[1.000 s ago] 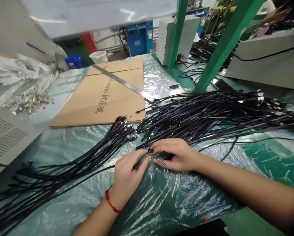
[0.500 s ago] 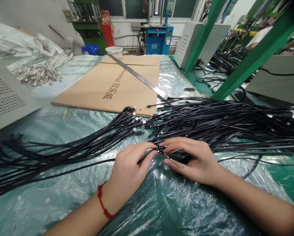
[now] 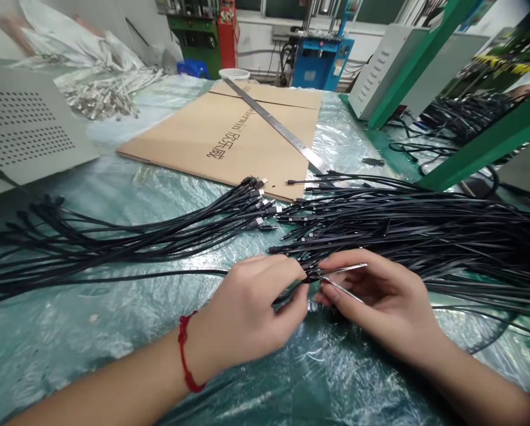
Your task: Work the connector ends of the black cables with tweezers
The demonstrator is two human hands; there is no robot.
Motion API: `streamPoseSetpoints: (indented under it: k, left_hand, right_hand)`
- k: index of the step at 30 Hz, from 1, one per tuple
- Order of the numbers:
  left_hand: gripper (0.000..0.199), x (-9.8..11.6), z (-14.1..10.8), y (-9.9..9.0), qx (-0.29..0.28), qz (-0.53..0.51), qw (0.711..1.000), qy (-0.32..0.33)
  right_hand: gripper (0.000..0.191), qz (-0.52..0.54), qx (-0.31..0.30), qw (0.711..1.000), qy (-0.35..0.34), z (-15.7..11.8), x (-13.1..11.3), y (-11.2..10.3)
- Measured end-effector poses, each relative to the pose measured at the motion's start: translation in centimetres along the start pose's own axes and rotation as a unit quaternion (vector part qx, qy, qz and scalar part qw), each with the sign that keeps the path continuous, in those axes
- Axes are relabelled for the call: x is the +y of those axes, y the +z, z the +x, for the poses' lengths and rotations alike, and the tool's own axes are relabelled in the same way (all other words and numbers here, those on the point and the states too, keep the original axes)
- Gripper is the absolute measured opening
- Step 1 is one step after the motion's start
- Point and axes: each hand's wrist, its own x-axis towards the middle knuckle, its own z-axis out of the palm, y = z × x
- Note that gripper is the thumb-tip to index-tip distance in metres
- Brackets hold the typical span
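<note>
My left hand [image 3: 260,302], with a red cord bracelet [image 3: 185,355] at the wrist, pinches a black cable [image 3: 158,275] near its end. That cable runs off to the left edge. Opposite it, my right hand [image 3: 375,302] holds a V-shaped tool of two thin metal arms [image 3: 345,270] between thumb and fingers. Its joined end meets the cable end at my left fingertips, and the arms spread towards my right palm. The exact kind of tool, and the cable tip, are partly hidden by fingers.
Bundled black USB cables [image 3: 167,231] lie left; a larger cable pile [image 3: 416,231] spreads right. Beyond are a cardboard sheet [image 3: 185,133] and a steel ruler [image 3: 274,123]. A perforated grey box [image 3: 29,124] and a green post [image 3: 482,145] flank the plastic-covered table [image 3: 127,367].
The camera view has shifted, so the background sits further right. Both hands remain together at the cable end, and my left fingers now cover more of it beside the metal tool.
</note>
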Motion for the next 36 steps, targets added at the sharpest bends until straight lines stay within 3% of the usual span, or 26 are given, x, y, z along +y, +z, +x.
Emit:
streamPoseSetpoints:
  k: [5, 8, 36]
  left_hand:
    - [0.008, 0.14, 0.1, 0.0, -0.006, -0.008, 1.0, 0.016]
    - [0.011, 0.19, 0.08, 0.12, -0.013, -0.022, 1.0, 0.011]
    - [0.015, 0.32, -0.14, 0.3, -0.023, -0.032, 0.999, 0.008]
  right_hand:
    - [0.031, -0.127, 0.007, 0.984, -0.127, -0.24, 0.42, -0.34]
    - [0.033, -0.158, -0.002, 0.975, -0.159, -0.29, 0.47, -0.37]
    - [0.026, -0.162, -0.024, 0.971, -0.172, -0.29, -0.12, -0.42]
